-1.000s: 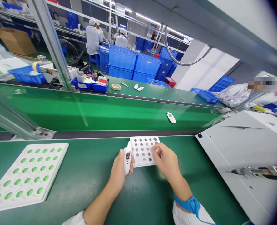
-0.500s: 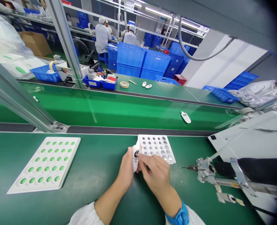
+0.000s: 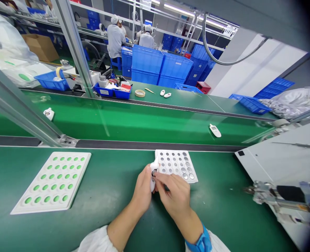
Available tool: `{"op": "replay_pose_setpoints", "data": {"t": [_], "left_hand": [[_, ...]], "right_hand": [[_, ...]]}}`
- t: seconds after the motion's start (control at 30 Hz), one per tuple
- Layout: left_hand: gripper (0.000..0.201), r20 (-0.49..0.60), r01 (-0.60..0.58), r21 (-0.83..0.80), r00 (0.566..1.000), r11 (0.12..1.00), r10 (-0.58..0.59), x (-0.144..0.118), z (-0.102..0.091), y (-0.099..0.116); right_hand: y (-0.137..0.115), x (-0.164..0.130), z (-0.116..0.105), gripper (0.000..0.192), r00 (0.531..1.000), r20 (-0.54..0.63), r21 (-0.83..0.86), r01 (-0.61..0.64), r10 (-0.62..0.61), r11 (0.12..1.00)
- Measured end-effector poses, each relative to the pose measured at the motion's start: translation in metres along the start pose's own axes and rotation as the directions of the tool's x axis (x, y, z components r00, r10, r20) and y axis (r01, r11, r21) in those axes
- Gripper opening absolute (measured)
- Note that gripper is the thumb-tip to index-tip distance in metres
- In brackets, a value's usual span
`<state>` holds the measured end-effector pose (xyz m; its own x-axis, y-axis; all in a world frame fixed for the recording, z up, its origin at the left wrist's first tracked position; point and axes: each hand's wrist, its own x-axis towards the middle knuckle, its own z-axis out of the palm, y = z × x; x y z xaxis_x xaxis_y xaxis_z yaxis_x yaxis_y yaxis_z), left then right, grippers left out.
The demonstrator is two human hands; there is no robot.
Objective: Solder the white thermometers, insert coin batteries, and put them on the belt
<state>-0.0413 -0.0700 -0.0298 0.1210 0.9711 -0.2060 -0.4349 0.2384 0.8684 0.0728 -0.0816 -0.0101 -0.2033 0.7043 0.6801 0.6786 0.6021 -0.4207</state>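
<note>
White plastic is what we see first: a small white device [image 3: 153, 174] sits upright in the curled fingers of the left hand [image 3: 143, 190], its open back with a dark round recess turned up toward us. The right hand [image 3: 173, 195] is pressed close against it, fingertips pinched at that recess; whether they hold a coin cell there we cannot tell, since the fingers cover the spot. The two hands meet over the green mat [image 3: 105, 196], just at the near left corner of a white cell tray [image 3: 176, 166], which the device's tip overlaps.

The tray's pockets are small and partly hidden by the device; we make out silvery coin cells in the right-hand and near pockets, but no sure count. A blue wrist strap [image 3: 200, 241] circles the right wrist, cut off by the lower edge.

Well to the left lies one white tray of green pads [image 3: 53, 182], five columns by six rows, thirty in all. To the right, a blurred screwdriver [image 3: 278, 199] on a hanging arm reaches in before a white panel [image 3: 283, 161].

Beyond the mat, the conveyor belt [image 3: 144, 122] carries two white devices: one at the left [image 3: 49, 113], one at the right [image 3: 215, 130]. Two more [image 3: 164, 93] lie on the far bench beside a tape roll [image 3: 139, 93]. Two people in white [image 3: 115, 36] work at the back.
</note>
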Motion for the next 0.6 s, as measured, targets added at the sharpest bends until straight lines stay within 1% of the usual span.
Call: {"op": "replay_pose_setpoints", "data": {"t": [0.07, 0.13, 0.2, 0.23, 0.27, 0.33, 0.37, 0.4, 0.43, 0.5, 0.6], "left_hand": [[0.060, 0.013, -0.001, 0.026, 1.000, 1.000, 0.001, 0.000, -0.001, -0.001], [0.063, 0.030, -0.010, 0.058, 1.000, 0.998, 0.008, -0.001, -0.003, -0.002], [0.065, 0.053, -0.034, 0.075, 0.998, 0.997, 0.030, -0.001, -0.004, -0.003], [0.066, 0.062, -0.048, 0.076, 0.997, 0.996, 0.043, -0.001, -0.005, -0.003], [0.067, 0.073, -0.059, 0.075, 0.996, 0.995, 0.054, -0.001, -0.005, -0.003], [0.070, 0.093, -0.074, 0.074, 0.993, 0.995, 0.068, -0.002, -0.005, -0.004], [0.071, 0.102, -0.079, 0.072, 0.992, 0.994, 0.071, -0.003, -0.005, -0.004], [0.072, 0.111, -0.081, 0.066, 0.991, 0.995, 0.073, -0.004, -0.005, -0.004], [0.073, 0.119, -0.081, 0.055, 0.990, 0.995, 0.074, -0.004, -0.005, -0.004], [0.076, 0.131, -0.073, 0.028, 0.989, 0.997, 0.069, -0.005, -0.004, -0.004], [0.078, 0.157, -0.058, 0.007, 0.986, 0.998, 0.057, -0.006, -0.003, -0.004]], "right_hand": [[-0.001, -0.001, 0.001, 0.023, 0.996, -0.019, 0.068, -0.091, 0.093, 0.994], [-0.001, -0.001, 0.002, 0.017, 0.980, -0.029, 0.136, -0.192, 0.197, 0.972], [-0.001, -0.001, 0.002, 0.014, 0.942, 0.020, 0.257, -0.330, 0.336, 0.908], [-0.001, 0.000, 0.002, 0.015, 0.906, 0.075, 0.334, -0.416, 0.416, 0.846], [-0.001, 0.000, 0.002, 0.018, 0.856, 0.152, 0.410, -0.510, 0.495, 0.756], [-0.002, 0.001, 0.002, 0.027, 0.726, 0.321, 0.508, -0.674, 0.608, 0.537], [-0.002, 0.003, 0.001, 0.032, 0.669, 0.384, 0.522, -0.725, 0.636, 0.448], [-0.002, 0.004, 0.000, 0.037, 0.625, 0.430, 0.529, -0.759, 0.651, 0.379], [-0.002, 0.006, -0.002, 0.041, 0.595, 0.459, 0.533, -0.778, 0.659, 0.331], [-0.002, 0.008, -0.005, 0.046, 0.567, 0.493, 0.543, -0.793, 0.660, 0.275], [0.000, 0.010, -0.008, 0.046, 0.531, 0.566, 0.535, -0.819, 0.630, 0.210]]}}
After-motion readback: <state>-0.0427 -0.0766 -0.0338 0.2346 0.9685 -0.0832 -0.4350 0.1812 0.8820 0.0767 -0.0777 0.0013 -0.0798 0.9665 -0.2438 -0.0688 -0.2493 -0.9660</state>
